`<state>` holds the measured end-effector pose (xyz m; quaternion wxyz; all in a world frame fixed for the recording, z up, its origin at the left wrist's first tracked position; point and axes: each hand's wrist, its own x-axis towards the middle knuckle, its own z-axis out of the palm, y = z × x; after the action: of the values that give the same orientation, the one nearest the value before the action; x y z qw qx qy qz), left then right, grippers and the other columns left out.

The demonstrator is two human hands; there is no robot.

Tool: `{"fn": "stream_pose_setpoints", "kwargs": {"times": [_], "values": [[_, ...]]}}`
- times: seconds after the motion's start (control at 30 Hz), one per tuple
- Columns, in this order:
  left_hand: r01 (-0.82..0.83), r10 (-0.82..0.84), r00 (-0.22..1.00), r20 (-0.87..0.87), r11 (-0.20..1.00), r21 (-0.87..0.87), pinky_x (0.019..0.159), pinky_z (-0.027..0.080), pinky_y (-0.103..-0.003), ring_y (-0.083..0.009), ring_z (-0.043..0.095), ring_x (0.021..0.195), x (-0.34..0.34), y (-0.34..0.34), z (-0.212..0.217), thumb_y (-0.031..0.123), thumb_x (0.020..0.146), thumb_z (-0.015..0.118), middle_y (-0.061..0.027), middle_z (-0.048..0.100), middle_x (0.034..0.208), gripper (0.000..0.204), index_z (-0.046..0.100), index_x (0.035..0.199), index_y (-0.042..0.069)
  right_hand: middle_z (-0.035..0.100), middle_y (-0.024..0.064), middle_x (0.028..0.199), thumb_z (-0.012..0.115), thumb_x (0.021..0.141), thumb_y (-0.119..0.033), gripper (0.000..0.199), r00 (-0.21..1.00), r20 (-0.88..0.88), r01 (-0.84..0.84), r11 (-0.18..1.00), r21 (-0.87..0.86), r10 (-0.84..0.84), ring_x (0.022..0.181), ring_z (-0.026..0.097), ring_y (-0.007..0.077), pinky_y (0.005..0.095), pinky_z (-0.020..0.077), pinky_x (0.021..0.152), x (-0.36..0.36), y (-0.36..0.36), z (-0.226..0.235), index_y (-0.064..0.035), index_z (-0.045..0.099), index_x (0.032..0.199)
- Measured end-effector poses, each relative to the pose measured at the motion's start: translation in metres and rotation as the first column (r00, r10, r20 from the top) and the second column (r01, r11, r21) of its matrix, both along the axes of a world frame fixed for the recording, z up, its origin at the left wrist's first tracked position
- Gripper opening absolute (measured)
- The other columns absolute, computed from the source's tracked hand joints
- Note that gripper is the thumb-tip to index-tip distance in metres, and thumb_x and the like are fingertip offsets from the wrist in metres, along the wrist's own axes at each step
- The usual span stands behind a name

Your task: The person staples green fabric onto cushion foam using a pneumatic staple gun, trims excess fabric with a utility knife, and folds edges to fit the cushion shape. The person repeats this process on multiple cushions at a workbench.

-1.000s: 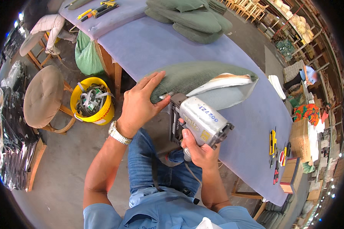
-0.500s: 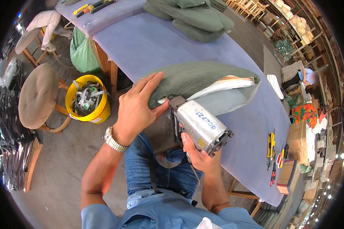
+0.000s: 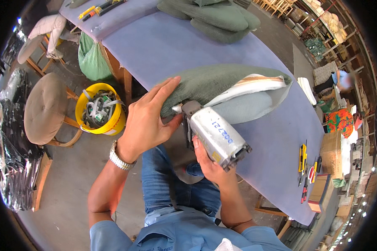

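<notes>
A seat pad in green-grey fabric (image 3: 213, 79) rises on edge over the table's near side. Along its open side, white padding (image 3: 230, 93) and a strip of brown board show. My left hand (image 3: 148, 115) grips the pad's left end, fingers laid over the fabric and thumb on the near edge. A silver staple gun (image 3: 218, 131) sits in my right hand (image 3: 211, 165), which is wrapped round its handle. The gun's dark nose meets the pad's edge just beside my left thumb. A small white tuft shows there. The right fingers are partly hidden beneath the gun.
The blue-covered table (image 3: 155, 46) carries stacked green pads (image 3: 215, 19) at the back, with cutters and hand tools (image 3: 302, 159) at the right. On the floor at left stand a yellow bucket of scraps (image 3: 119, 121) and a cushioned stool (image 3: 46, 108). Another person (image 3: 341, 79) is far right.
The staple gun and my right hand have shifted slightly left, and the gun's nose stays at the pad's edge. My left hand keeps its hold. The whole view has moved a little.
</notes>
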<state>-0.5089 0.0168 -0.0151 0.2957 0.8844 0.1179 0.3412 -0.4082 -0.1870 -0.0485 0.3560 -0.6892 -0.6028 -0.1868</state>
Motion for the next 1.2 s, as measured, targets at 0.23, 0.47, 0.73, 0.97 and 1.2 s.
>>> {"fn": "stream_pose_setpoints", "kwargs": {"times": [0.23, 0.47, 0.73, 0.97, 1.2], "values": [[0.027, -0.013, 0.999, -0.040, 0.936, 0.350, 0.101, 0.054, -0.043, -0.0431, 0.061, 0.127, -0.012, 0.021, 0.001, 0.022, 0.083, 0.084, -0.0251, 0.061, 0.141, 0.075, 0.051, 0.146, -0.003, 0.077, 0.0161, 0.099, 0.076, 0.090, -0.010, 0.020, 0.670, -0.735, -0.041, 0.994, 0.101, 0.102, 0.087, 0.077, 0.0315, 0.0388, 0.0579, 0.076, 0.002, 0.003, 0.011, 0.0001, 0.074, 0.107], [0.010, -0.009, 0.987, -0.163, 1.000, 0.006, 0.084, 0.060, -0.040, -0.0380, 0.073, 0.107, -0.008, -0.025, 0.021, 0.016, 0.083, 0.083, -0.0259, 0.066, 0.134, 0.068, 0.057, 0.143, 0.001, 0.077, 0.0165, 0.099, 0.076, 0.090, -0.010, 0.020, 0.672, -0.730, -0.024, 0.989, 0.145, 0.123, 0.089, 0.076, 0.0335, 0.0401, 0.0579, 0.078, -0.002, -0.019, 0.026, 0.0002, 0.074, 0.107], [0.101, -0.096, 0.994, -0.060, 0.991, 0.083, 0.097, 0.057, -0.037, -0.0340, 0.063, 0.130, -0.009, -0.014, 0.012, 0.000, 0.081, 0.077, -0.0184, 0.061, 0.146, 0.066, 0.058, 0.144, 0.004, 0.077, 0.0174, 0.102, 0.077, 0.088, -0.012, 0.021, 0.821, -0.546, -0.064, 0.977, 0.205, 0.169, 0.089, 0.075, 0.0350, 0.0410, 0.0583, 0.078, 0.005, -0.012, 0.018, -0.0013, 0.074, 0.106], [0.112, -0.117, 0.993, 0.030, 0.985, 0.130, 0.101, 0.056, -0.036, -0.0326, 0.064, 0.129, -0.002, -0.002, 0.012, -0.004, 0.081, 0.075, -0.0142, 0.062, 0.147, 0.064, 0.062, 0.142, 0.008, 0.078, 0.0166, 0.103, 0.078, 0.088, -0.012, 0.023, 0.679, -0.689, -0.089, 0.960, 0.267, 0.254, 0.091, 0.076, 0.0309, 0.0390, 0.0593, 0.080, 0.003, -0.003, 0.017, 0.0000, 0.074, 0.108], [0.123, -0.123, 0.992, -0.001, 0.991, 0.051, 0.101, 0.055, -0.035, -0.0329, 0.064, 0.130, -0.002, -0.007, 0.018, -0.012, 0.080, 0.070, -0.0152, 0.061, 0.148, 0.064, 0.064, 0.141, 0.009, 0.074, 0.0177, 0.108, 0.079, 0.083, -0.011, 0.028, 0.849, -0.478, -0.110, 0.959, 0.261, 0.227, 0.094, 0.074, 0.0329, 0.0394, 0.0590, 0.080, 0.002, -0.004, 0.015, 0.0011, 0.072, 0.108]]}}
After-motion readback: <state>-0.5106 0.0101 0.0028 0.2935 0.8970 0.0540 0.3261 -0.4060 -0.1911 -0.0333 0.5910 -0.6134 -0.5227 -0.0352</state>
